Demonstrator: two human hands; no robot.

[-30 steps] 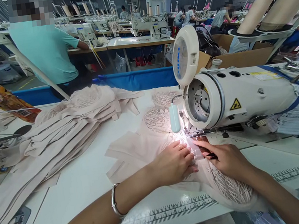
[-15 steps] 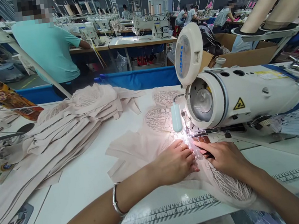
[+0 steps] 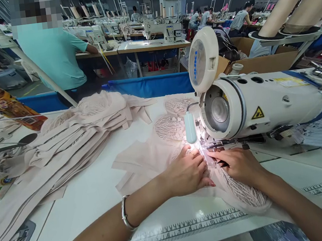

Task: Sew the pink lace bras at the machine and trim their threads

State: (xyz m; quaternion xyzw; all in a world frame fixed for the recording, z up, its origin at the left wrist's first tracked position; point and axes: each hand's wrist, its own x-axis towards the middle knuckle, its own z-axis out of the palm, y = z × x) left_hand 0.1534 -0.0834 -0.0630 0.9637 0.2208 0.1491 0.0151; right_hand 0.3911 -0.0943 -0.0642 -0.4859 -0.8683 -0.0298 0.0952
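Note:
Pale pink lace fabric (image 3: pixel 244 188) runs under the needle area of a white sewing machine (image 3: pixel 266 97). My left hand (image 3: pixel 189 171) lies on the fabric left of the seam, its fingers flat and its thumb stretched apart. To the right of the seam, my right hand (image 3: pixel 239 165) rests with its index finger extended on the fabric near the presser foot. Its other fingers curl round a small black object (image 3: pixel 222 163), mostly hidden. A small lamp (image 3: pixel 190 128) lights the stitching spot; the needle itself is hard to make out.
A stack of pink fabric pieces (image 3: pixel 71 135) covers the left of the table, by a tilted bottle (image 3: pixel 6 102). A printed ruler (image 3: pixel 188 228) lines the front edge. Thread cones (image 3: pixel 281 14) stand at right. A co-worker (image 3: pixel 50 57) sits ahead, turned away.
My left hand has spread a little, its fingers shifting forward and left while the thumb stays near the seam. The right hand has moved slightly up and left, and the lace has shifted slightly with it.

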